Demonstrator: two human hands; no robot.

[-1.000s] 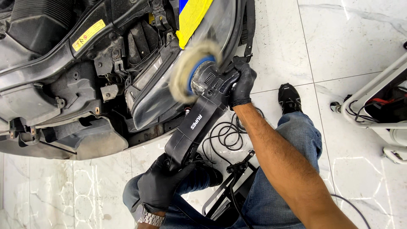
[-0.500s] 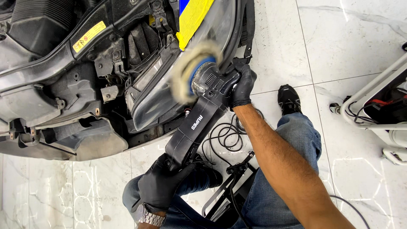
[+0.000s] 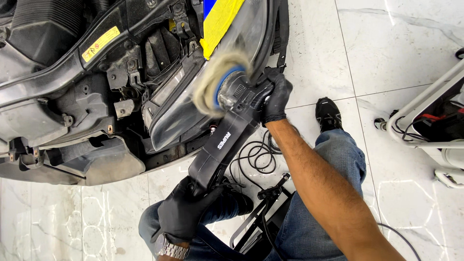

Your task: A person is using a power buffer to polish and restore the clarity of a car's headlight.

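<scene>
- the polisher [image 3: 227, 145] is sitting right up against the headlight [image 3: 193, 108], with its woolly pad [image 3: 215, 82] pressing on the clear lens; the pad is blurring, so it's spinning
- the pad is working close under the yellow masking tape [image 3: 220, 21] at the lens's top edge; on the other side the lens is butting into the dark stripped car front [image 3: 72, 92], so not much slack either way
- plenty of open room on the white marble floor [image 3: 386, 38] off to the right, until you're hitting the white cart [image 3: 425, 106] at the frame's edge
- counting up: one polisher, one pad, one headlight, two black-gloved hands, one black shoe [image 3: 328, 113] showing, one coiled black cord [image 3: 256, 154] lying on the floor under the tool
- the left hand [image 3: 181, 215] is wrapping fully closed around the rear handle of the polisher, low in the view, wristwatch [image 3: 169, 249] showing
- the right hand [image 3: 275, 99] is clamping shut over the polisher's head just beside the pad; bare forearm is stretching out straight from the lower right
- the knees in jeans [image 3: 333, 159] are bending under the tool; a black stand [image 3: 266, 212] is sitting between them
</scene>
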